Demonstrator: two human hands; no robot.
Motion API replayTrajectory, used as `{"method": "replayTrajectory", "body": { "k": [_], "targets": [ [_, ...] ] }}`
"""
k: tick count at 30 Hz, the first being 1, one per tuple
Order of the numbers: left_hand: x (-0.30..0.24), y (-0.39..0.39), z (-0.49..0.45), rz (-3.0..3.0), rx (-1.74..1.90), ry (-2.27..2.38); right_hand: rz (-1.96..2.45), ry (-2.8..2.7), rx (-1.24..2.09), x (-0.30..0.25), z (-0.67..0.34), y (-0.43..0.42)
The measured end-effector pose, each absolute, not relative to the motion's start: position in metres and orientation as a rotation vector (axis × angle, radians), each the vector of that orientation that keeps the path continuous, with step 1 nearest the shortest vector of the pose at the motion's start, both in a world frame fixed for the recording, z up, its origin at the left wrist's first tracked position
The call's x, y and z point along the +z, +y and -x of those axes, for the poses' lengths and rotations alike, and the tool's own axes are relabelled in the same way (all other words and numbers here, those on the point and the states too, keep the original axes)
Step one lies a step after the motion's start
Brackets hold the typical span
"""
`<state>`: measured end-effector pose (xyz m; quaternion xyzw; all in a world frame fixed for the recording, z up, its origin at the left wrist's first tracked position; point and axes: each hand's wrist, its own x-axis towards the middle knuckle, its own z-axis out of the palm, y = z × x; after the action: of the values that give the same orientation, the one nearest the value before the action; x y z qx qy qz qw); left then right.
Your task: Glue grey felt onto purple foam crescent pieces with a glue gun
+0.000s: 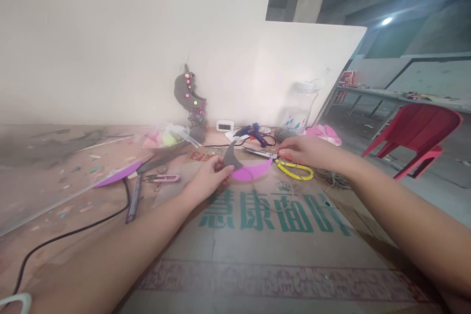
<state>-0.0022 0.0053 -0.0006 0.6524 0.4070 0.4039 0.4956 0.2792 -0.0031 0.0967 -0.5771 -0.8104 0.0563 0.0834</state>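
In my left hand [215, 174] is a purple crescent moon cutout [253, 171], pinched between thumb and fingers. Grey yarn [233, 156] covers the crescent's left part, and the right part is bare purple. A loose strand trails from it over the board. My right hand [300, 149] is at the scissors [296, 170], its fingers closed at the red-and-yellow handles. The blades point left, just behind the crescent. My palm and some fingers are hidden from view.
Behind stand a blue glue gun [253, 132], a white digital clock [224, 125] and a clear jar [298, 110]. A decorated grey moon [187, 91] hangs on the wall. Pink thread snips [164, 178] and a dark pen [134, 201] lie left; a black cord [73, 230] crosses there.
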Motion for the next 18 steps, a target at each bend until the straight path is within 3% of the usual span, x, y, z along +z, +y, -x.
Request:
{"method": "replayTrajectory", "body": {
  "k": [7,18],
  "targets": [
    [-0.002,0.006,0.0,-1.548,1.005,0.97,1.721,-2.173,0.249,0.061,-0.29,0.041],
    [0.001,0.003,0.001,-1.512,0.977,0.961,1.688,-2.106,0.317,0.049,-0.246,0.107]
  ]
}}
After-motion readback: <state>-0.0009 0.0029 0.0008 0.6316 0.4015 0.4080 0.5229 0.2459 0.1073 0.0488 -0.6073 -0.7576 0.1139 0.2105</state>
